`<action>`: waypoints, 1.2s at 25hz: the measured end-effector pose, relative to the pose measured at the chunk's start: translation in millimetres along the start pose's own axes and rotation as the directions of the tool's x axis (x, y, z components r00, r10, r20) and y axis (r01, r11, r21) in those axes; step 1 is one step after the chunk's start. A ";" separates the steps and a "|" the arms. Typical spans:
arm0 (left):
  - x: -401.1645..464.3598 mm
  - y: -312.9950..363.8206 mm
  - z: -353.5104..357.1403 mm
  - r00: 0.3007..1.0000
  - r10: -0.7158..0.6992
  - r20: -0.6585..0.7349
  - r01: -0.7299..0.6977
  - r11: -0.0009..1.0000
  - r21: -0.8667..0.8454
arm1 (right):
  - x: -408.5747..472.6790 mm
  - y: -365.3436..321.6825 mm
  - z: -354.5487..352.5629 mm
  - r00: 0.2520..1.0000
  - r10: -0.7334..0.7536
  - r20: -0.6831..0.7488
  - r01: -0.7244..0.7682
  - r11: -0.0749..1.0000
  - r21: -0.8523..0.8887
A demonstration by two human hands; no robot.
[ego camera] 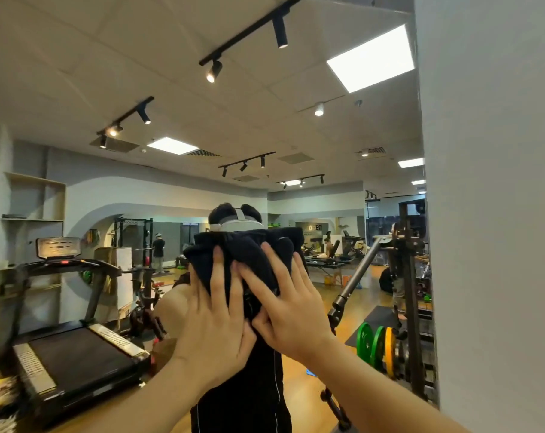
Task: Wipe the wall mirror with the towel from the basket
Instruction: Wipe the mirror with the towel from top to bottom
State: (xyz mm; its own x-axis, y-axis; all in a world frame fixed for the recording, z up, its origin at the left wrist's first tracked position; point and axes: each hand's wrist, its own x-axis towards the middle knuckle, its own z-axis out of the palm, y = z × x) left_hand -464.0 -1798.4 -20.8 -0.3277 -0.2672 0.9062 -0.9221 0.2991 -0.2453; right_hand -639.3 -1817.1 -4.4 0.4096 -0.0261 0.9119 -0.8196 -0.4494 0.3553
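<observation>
Glass wall mirror (77,89) | reflects gym | hands press dark towel (249,251)

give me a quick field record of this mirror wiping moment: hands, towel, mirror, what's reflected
left hand: flat, fingers straight, pressing the towel
right hand: flat, fingers spread, pressing the towel
towel: dark, bunched, held against the glass under both hands
mirror: fills most of the view, white wall at its right edge
reflected: treadmill at left, weight plates at right, ceiling lights
stage: wiping under way

Reflected face behind towel (246,254)
</observation>
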 end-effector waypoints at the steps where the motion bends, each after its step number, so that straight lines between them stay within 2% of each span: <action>1: 10.7 12.5 1.1 1.000 -0.002 -0.005 0.002 1.000 -0.009 | -0.7 14.3 -6.1 1.000 -0.003 -0.001 0.003 1.000 -0.009; 9: 121.3 82.0 10.2 0.999 -0.019 -0.042 0.019 1.000 -0.002 | 33.3 127.9 -50.4 0.998 0.012 -0.062 -0.011 1.000 0.012; 17: 204.7 164.1 23.1 0.994 -0.042 -0.100 0.037 0.998 -0.048 | 39.2 228.0 -90.7 0.992 0.055 -0.113 -0.064 0.995 -0.076; 25: 212.5 199.9 42.2 0.995 0.031 -0.090 -0.032 0.999 -0.007 | 3.2 252.1 -93.2 0.973 0.148 -0.176 -0.153 0.988 -0.016; 30: 181.4 219.2 54.5 0.997 0.073 -0.041 -0.073 0.997 -0.006 | -41.7 240.5 -94.1 0.966 0.220 -0.133 -0.224 0.975 -0.015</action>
State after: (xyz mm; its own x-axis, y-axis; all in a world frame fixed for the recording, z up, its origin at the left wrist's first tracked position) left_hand -736.9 -1831.2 71.0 -0.3853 -0.2072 0.8992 -0.8946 0.3229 -0.3089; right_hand -891.2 -1840.0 62.3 0.1623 -0.0052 0.9867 -0.8964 -0.4188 0.1452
